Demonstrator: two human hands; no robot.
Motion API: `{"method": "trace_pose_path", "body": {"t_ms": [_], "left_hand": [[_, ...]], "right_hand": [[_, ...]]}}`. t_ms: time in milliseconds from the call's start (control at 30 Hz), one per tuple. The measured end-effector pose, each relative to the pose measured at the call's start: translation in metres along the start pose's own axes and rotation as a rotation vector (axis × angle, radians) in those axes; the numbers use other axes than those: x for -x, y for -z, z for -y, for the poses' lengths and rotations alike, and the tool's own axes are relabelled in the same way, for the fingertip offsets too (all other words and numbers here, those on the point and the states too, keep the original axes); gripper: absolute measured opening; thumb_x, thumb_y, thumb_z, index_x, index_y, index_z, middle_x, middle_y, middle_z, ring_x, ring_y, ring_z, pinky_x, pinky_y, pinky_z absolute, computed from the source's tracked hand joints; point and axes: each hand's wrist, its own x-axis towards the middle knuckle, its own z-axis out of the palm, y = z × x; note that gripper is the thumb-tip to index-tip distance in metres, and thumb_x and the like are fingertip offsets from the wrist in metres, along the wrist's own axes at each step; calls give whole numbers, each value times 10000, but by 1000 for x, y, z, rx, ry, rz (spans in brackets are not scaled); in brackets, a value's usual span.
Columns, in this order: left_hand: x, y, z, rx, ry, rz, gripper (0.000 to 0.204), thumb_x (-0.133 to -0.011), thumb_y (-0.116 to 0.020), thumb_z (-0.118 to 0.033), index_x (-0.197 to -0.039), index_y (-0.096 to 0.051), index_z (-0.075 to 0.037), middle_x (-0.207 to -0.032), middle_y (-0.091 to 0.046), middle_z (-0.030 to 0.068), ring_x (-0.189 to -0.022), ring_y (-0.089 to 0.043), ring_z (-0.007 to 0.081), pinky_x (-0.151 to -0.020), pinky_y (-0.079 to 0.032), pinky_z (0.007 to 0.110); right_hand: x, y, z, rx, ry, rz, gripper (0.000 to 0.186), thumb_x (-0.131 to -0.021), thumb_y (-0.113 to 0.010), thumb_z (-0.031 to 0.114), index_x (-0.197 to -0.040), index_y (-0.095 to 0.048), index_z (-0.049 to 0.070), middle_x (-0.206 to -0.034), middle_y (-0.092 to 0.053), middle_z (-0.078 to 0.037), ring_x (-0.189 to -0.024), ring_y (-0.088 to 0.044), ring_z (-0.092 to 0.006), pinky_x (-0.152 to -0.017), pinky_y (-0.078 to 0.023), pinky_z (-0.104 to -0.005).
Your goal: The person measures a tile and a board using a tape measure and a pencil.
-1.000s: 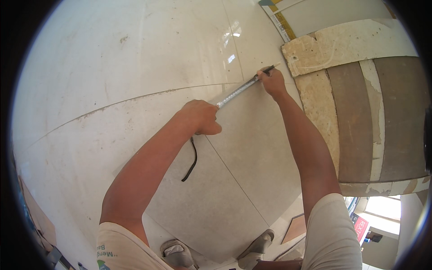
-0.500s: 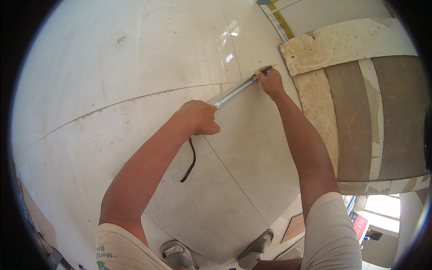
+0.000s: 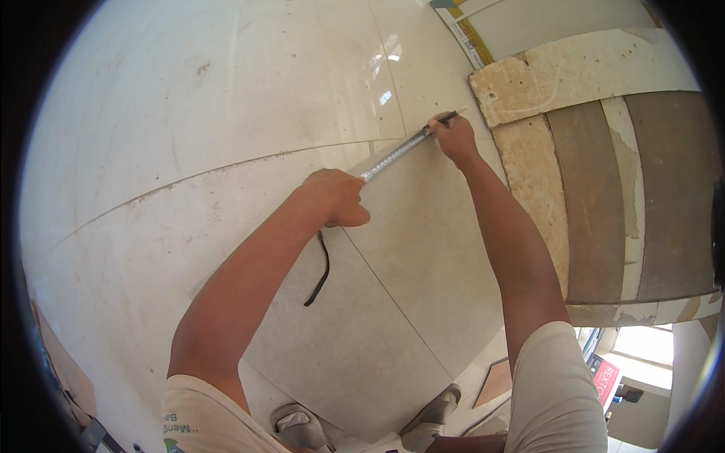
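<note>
A silver tape measure (image 3: 395, 156) stretches slantwise between my two hands, near the far edge of a large grey floor tile (image 3: 325, 340). My left hand (image 3: 334, 198) is closed round its nearer end; the palm hides whatever case is there. A black strap (image 3: 325, 273) hangs down from beneath that hand onto the tile. At the other end, my right hand (image 3: 455, 140) pinches a thin dark pencil or pen (image 3: 451, 117) with a pale tip, right beside the tape's end. A straight dark line (image 3: 393, 302) crosses the grey tile.
Glossy pale floor tiles (image 3: 189, 98) spread beyond and to the left. Worn pale slabs (image 3: 581, 72) and brown panels (image 3: 585, 204) lie at the right, with a framed sheet (image 3: 559, 23) behind. My shoes (image 3: 430, 419) stand by the tile's near corner; a red box (image 3: 606, 377) sits lower right.
Almost nothing differs. Both hands and the tape measure stay in place, with only a very slight shift of the pencil or pen at my right fingertips.
</note>
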Motion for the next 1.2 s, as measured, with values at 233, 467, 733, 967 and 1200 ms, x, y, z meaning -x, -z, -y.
{"method": "trace_pose_path", "body": {"t_ms": [233,467,733,967,1200], "left_hand": [[-2,0,-1,0,6,11,488,-708,-557,-250,-1129,-624,-13,-894,-694,125,-873,-661,255,-761,-530,365],[-2,1,-5,13,-8,5,429,-707,-560,-263,-1050,-648,-20,-889,-693,130,-877,-658,268,-782,-524,375],[-4,-8,0,-38,4,6,745,-731,-538,-323,-1418,-429,-57,-949,-686,139,-938,-646,277,-797,-521,371],[-1,-9,-5,-94,24,-12,755,-739,-546,-342,-1440,-406,-97,-1006,-682,132,-975,-637,278,-820,-518,373],[30,-26,-56,-186,-124,-241,739,-763,-545,-344,-1445,-388,-106,-952,-682,165,-920,-649,299,-801,-515,384]], "right_hand": [[-3,-2,-13,-77,32,-50,226,-842,-679,211,-956,-683,16,-844,-692,-120,-803,-649,-227,-757,-489,-339],[44,26,19,-98,205,-366,237,-873,-667,202,-1011,-660,10,-845,-682,-119,-799,-637,-169,-740,-484,-298],[193,147,47,151,120,-113,181,-908,-637,132,-1044,-652,13,-938,-677,-90,-889,-627,-138,-793,-481,-280],[311,266,7,269,0,-164,176,-912,-629,97,-1068,-631,15,-950,-655,-49,-881,-596,-112,-803,-470,-257],[407,286,-1,-136,-280,-337,203,-941,-575,160,-1084,-621,25,-937,-632,-47,-834,-605,-123,-722,-507,-271]]}}
